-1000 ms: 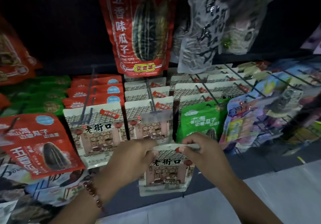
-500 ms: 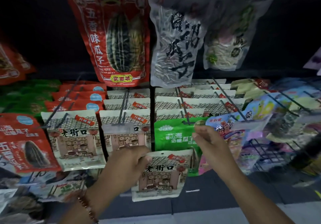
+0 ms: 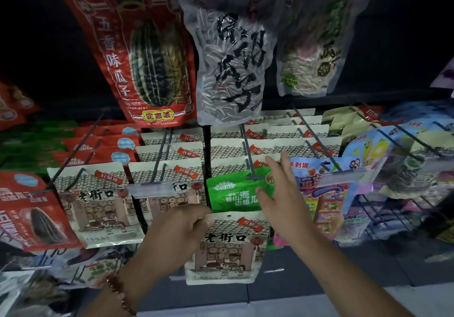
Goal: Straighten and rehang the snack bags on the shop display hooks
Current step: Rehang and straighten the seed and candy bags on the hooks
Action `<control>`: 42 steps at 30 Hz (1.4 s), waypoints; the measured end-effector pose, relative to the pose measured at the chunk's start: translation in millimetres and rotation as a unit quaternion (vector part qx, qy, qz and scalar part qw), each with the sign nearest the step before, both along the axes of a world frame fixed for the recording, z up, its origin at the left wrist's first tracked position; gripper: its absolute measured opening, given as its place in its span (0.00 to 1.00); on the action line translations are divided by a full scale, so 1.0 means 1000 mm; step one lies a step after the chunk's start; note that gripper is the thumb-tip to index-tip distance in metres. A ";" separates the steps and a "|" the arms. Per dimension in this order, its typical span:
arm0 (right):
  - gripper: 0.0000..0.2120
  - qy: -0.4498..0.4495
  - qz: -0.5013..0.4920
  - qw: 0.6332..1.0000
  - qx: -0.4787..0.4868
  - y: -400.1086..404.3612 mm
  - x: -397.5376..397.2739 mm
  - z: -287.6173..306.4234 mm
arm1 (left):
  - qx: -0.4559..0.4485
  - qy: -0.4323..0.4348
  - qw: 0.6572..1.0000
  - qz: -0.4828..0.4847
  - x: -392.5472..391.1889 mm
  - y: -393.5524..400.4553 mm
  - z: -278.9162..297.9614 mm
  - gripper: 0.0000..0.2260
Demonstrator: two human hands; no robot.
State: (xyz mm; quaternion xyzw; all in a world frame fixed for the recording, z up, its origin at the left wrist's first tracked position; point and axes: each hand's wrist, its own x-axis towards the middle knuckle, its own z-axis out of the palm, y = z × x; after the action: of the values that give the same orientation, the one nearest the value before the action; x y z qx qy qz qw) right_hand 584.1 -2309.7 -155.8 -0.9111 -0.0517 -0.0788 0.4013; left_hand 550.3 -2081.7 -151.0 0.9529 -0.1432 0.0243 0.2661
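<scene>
My left hand (image 3: 179, 228) pinches the top left corner of a white snack bag (image 3: 228, 250) printed with a shop front, which hangs loose below the display. My right hand (image 3: 277, 193) is open, fingers spread, resting against a green snack bag (image 3: 235, 193) that hangs at the front of a hook (image 3: 245, 154). Behind the green bag are rows of matching white bags (image 3: 270, 144) on the hooks. More of the same white bags (image 3: 98, 203) hang on the hooks to the left.
Large red (image 3: 145, 53) and clear seed bags (image 3: 231, 58) hang overhead. Red bags (image 3: 32, 216) sit at the left, colourful packets (image 3: 344, 189) on wire hooks at the right. A clear price-tag strip (image 3: 152, 190) tips the middle hook. Dark shelf below.
My right hand let go of the white bag's top edge and rose to the green bag. The left hand keeps the white bag. The view shifted upward and left.
</scene>
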 end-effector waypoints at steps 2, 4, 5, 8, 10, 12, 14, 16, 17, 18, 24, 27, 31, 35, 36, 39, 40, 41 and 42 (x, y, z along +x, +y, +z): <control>0.30 -0.028 0.008 0.998 -0.056 -0.006 0.014 0.000 | 0.008 -0.010 1.000 0.004 0.001 -0.001 0.001 0.10; 0.26 -0.034 0.006 0.993 -0.110 -0.015 0.027 -0.001 | 0.012 -0.015 1.000 0.006 0.001 -0.001 0.001 0.11; 0.24 -0.037 0.004 0.991 -0.129 -0.019 0.031 -0.001 | 0.012 -0.012 1.000 0.009 0.001 -0.001 0.001 0.10; 0.19 -0.070 0.004 0.981 -0.182 -0.024 0.035 -0.004 | 0.007 0.000 1.000 0.013 0.001 0.000 0.002 0.10; 0.15 -0.111 -0.003 0.968 -0.223 -0.024 0.035 -0.004 | 0.004 -0.003 1.000 0.013 0.000 -0.001 0.003 0.08; 0.12 -0.154 -0.013 0.959 -0.237 -0.024 0.036 -0.004 | 0.002 -0.002 1.000 0.010 -0.002 -0.001 0.002 0.07; 0.08 -0.181 -0.018 0.955 -0.235 -0.025 0.036 -0.005 | 0.007 0.001 1.000 0.012 -0.005 -0.001 0.000 0.07; 0.05 -0.192 -0.009 0.956 -0.223 -0.026 0.036 -0.006 | 0.007 0.004 1.000 0.020 -0.008 0.001 -0.002 0.07; 0.05 -0.195 -0.004 0.956 -0.218 -0.026 0.036 -0.007 | 0.005 0.004 1.000 0.026 -0.009 0.002 -0.002 0.07; 0.04 -0.197 -0.002 0.956 -0.217 -0.025 0.035 -0.007 | 0.002 0.003 0.999 0.031 -0.011 0.002 -0.002 0.06; 0.04 -0.196 0.001 0.961 -0.196 -0.026 0.024 -0.006 | -0.009 0.018 0.999 0.048 -0.012 0.007 0.000 0.08; 0.04 -0.193 0.043 0.961 -0.194 -0.017 0.011 -0.007 | -0.008 0.021 0.999 0.044 -0.011 0.008 -0.001 0.08; 0.05 -0.172 0.058 0.967 -0.178 -0.014 -0.004 -0.019 | 0.002 0.035 0.999 0.026 -0.011 0.013 -0.006 0.08; 0.12 -0.165 0.051 0.976 -0.136 -0.023 -0.015 -0.013 | -0.034 0.046 0.998 0.033 -0.011 0.021 -0.013 0.05; 0.12 -0.161 0.052 0.979 -0.115 -0.024 -0.019 -0.009 | -0.043 0.047 0.997 0.038 -0.011 0.023 -0.015 0.06; 0.09 -0.143 0.054 0.986 -0.060 -0.029 -0.031 0.009 | -0.064 0.052 0.995 0.053 -0.008 0.024 -0.018 0.06; 0.08 -0.143 0.051 0.987 -0.051 -0.032 -0.035 0.015 | -0.073 0.050 0.994 0.057 -0.007 0.023 -0.018 0.07; 0.08 -0.146 0.047 0.987 -0.048 -0.035 -0.040 0.022 | -0.079 0.050 0.994 0.058 -0.006 0.022 -0.017 0.07; 0.07 -0.148 0.042 0.987 -0.048 -0.039 -0.045 0.028 | -0.083 0.050 0.994 0.059 -0.005 0.021 -0.018 0.06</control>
State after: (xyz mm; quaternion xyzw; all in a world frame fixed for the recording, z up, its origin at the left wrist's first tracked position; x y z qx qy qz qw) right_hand 539.6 -2349.1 -127.5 -0.9046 -0.1522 -0.1936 0.3478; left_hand 545.3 -2060.3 -168.6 0.9344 -0.0712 0.0041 0.3491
